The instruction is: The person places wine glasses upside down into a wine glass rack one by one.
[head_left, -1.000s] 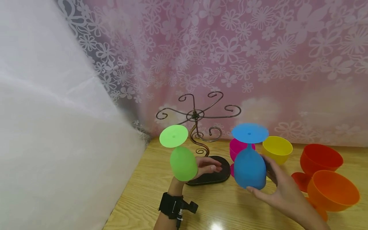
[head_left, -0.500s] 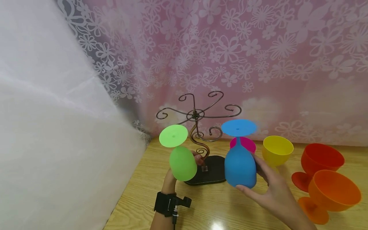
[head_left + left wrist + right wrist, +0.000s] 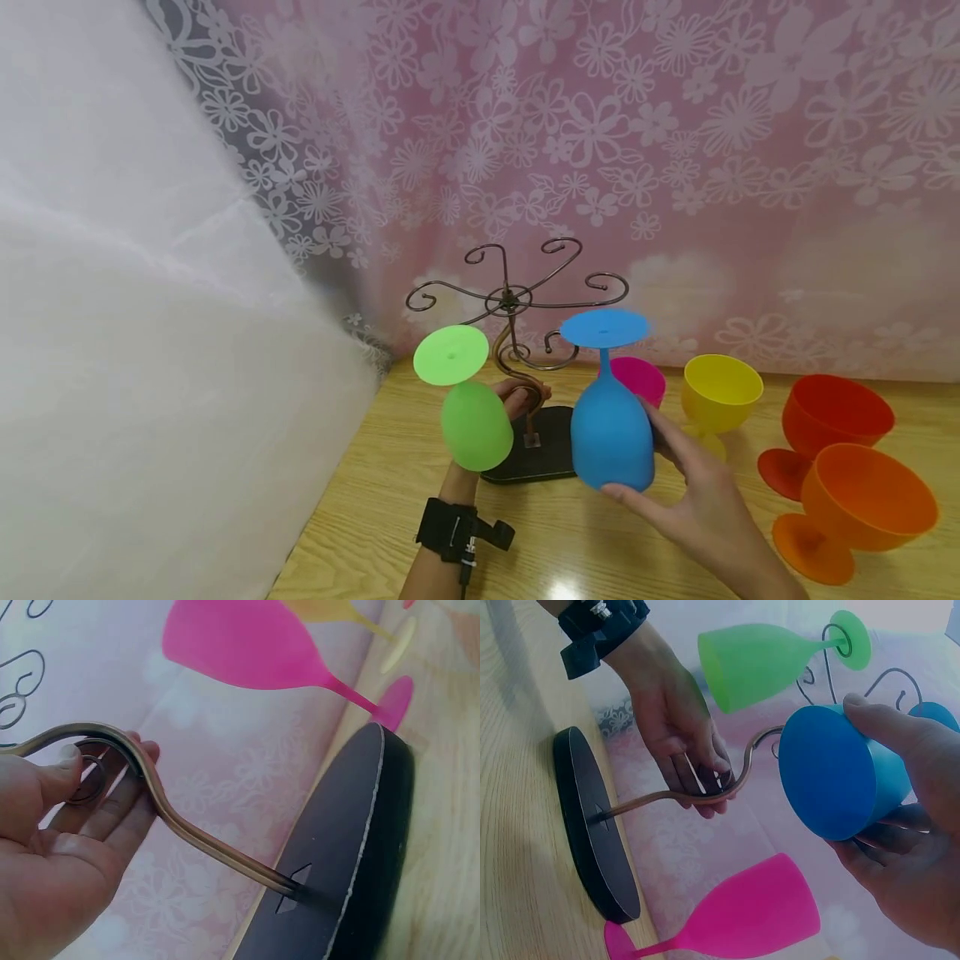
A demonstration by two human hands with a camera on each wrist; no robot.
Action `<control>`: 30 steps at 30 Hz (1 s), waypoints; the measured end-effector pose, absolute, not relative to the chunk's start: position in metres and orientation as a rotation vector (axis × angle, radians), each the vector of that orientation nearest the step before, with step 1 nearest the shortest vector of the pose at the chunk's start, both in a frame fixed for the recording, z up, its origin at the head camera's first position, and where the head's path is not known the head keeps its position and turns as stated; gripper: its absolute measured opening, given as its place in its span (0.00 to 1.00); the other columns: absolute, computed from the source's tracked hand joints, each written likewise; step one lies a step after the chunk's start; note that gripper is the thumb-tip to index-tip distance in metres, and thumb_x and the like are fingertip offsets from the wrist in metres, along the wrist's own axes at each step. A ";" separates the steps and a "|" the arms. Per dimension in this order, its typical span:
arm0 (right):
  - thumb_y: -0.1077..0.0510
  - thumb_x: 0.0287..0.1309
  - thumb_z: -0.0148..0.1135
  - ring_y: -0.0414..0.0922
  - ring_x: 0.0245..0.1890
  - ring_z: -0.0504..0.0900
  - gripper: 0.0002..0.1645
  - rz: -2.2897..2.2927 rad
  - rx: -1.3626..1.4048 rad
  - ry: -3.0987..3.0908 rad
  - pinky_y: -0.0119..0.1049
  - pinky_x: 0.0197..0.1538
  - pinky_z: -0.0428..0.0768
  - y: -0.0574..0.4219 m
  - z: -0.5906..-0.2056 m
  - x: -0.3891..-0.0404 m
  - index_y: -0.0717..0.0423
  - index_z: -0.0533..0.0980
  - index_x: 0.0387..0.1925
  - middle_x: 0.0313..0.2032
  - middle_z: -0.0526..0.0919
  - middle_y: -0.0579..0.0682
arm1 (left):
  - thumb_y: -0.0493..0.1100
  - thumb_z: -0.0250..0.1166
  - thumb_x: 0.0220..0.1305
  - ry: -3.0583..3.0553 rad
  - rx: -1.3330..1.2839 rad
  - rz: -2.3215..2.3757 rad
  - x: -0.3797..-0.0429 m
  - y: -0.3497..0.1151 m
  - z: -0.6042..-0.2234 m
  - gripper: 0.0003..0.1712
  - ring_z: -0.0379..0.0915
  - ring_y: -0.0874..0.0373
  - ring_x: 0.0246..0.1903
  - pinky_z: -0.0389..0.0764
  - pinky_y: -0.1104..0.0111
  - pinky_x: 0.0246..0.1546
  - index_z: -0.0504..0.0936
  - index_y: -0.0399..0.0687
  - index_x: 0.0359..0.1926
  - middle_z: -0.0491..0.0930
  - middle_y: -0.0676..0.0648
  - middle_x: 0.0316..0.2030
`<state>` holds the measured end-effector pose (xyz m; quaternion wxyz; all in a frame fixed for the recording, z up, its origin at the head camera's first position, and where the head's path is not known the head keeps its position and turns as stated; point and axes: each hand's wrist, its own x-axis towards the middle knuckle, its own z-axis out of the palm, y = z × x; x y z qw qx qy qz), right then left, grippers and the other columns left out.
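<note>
My right hand grips the bowl of a blue plastic goblet, held upside down with its foot uppermost. It is in front of a metal stemware rack with curled hooks. A green goblet hangs upside down from a front hook, as the right wrist view shows. Behind it my left hand is at the rack's curved stem. In the left wrist view the left thumb and fingers hold the stem at its small spiral. The blue goblet's foot is close to the right front hook.
The rack's black oval base stands on the wooden table. To the right stand magenta, yellow, red and orange goblets. A pink floral curtain hangs behind, a white sheet at left.
The right hand has moved left with the blue goblet, closer to the rack. My left hand has gone from beside the base to holding the rack's stem. The green goblet hangs unchanged.
</note>
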<state>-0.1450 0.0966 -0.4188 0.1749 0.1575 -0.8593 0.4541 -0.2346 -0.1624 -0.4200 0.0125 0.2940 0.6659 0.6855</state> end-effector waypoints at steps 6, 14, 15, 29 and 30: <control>0.44 0.48 0.83 0.68 0.54 0.82 0.60 1.275 0.450 -2.448 0.62 0.49 0.83 0.090 -0.418 -0.145 0.62 0.63 0.75 0.62 0.78 0.65 | 0.42 0.51 0.80 2.073 0.920 2.199 -0.234 -0.160 -0.422 0.29 0.64 0.16 0.60 0.66 0.34 0.65 0.69 0.10 0.58 0.68 0.11 0.55; 0.42 0.46 0.84 0.62 0.49 0.83 0.60 1.226 0.448 -2.475 0.60 0.46 0.86 0.086 -0.416 -0.144 0.60 0.64 0.75 0.58 0.80 0.63 | 0.35 0.50 0.81 2.295 1.040 2.098 -0.232 -0.155 -0.425 0.19 0.77 0.27 0.54 0.78 0.41 0.57 0.75 0.17 0.54 0.78 0.21 0.52; 0.42 0.46 0.84 0.60 0.48 0.83 0.60 1.218 0.447 -2.478 0.58 0.45 0.86 0.086 -0.416 -0.144 0.59 0.64 0.75 0.57 0.80 0.62 | 0.36 0.50 0.81 2.320 1.028 2.076 -0.231 -0.154 -0.424 0.20 0.77 0.27 0.53 0.78 0.42 0.57 0.75 0.17 0.54 0.78 0.21 0.52; 0.40 0.46 0.83 0.54 0.50 0.84 0.59 1.266 0.518 -2.462 0.49 0.46 0.88 0.080 -0.416 -0.138 0.56 0.66 0.74 0.58 0.81 0.56 | 0.30 0.48 0.79 2.224 0.868 2.182 -0.220 -0.146 -0.420 0.18 0.72 0.24 0.57 0.75 0.41 0.61 0.73 0.15 0.58 0.75 0.18 0.55; 0.40 0.46 0.83 0.54 0.50 0.84 0.59 1.266 0.521 -2.459 0.49 0.46 0.88 0.080 -0.416 -0.137 0.56 0.66 0.74 0.58 0.81 0.56 | 0.30 0.48 0.79 2.211 0.854 2.190 -0.221 -0.146 -0.421 0.18 0.72 0.24 0.58 0.75 0.42 0.62 0.72 0.15 0.58 0.74 0.19 0.55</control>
